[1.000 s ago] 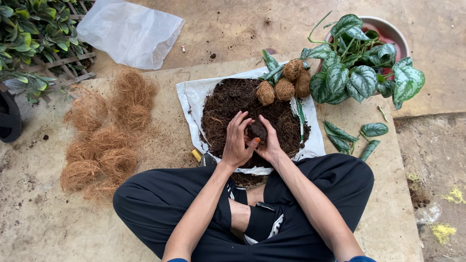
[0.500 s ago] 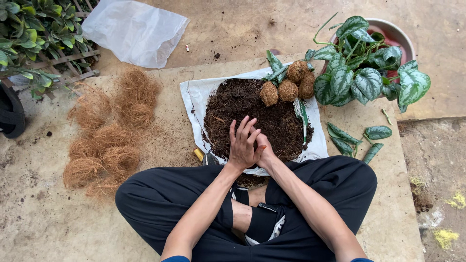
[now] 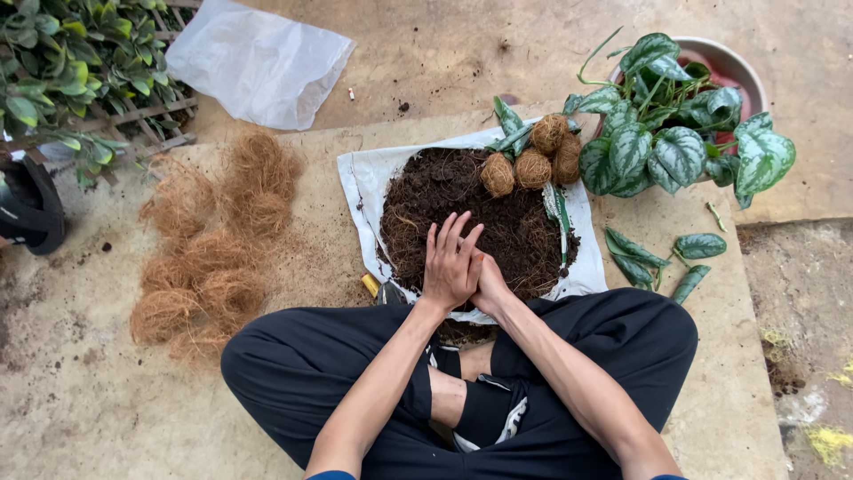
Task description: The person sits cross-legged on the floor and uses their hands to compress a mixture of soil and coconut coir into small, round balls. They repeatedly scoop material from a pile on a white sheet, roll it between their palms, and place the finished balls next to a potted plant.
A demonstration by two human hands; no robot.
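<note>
— Where are the hands?

— Pressed together over the near edge of the soil heap (image 3: 480,209). The left hand (image 3: 450,263) lies on top, fingers (image 3: 455,233) straight and pointing away from the person; the right hand (image 3: 487,280) is tucked under it, mostly covered.

— Is either grip holding anything?

— I cannot tell. The left palm is flat against the right hand, and whatever may sit between them is hidden (the right fingers do not show at all).

— And the soil?

— A dark round mound on a white sheet (image 3: 364,182), which is spread on the concrete slab (image 3: 329,267) just in front of the crossed legs in black trousers (image 3: 302,356).

— What lies around it?

— Three brown fibre balls (image 3: 531,160) at the far edge of the mound, touching one another, with green cuttings beside them. A potted plant with silver-patterned leaves (image 3: 675,147) stands at the far right corner of the slab. Loose leaves (image 3: 675,258) lie on the right edge. Clumps of coconut fibre (image 3: 209,249) are heaped on the left side, well apart from the sheet. A clear plastic bag (image 3: 258,62) lies on the ground beyond.
</note>
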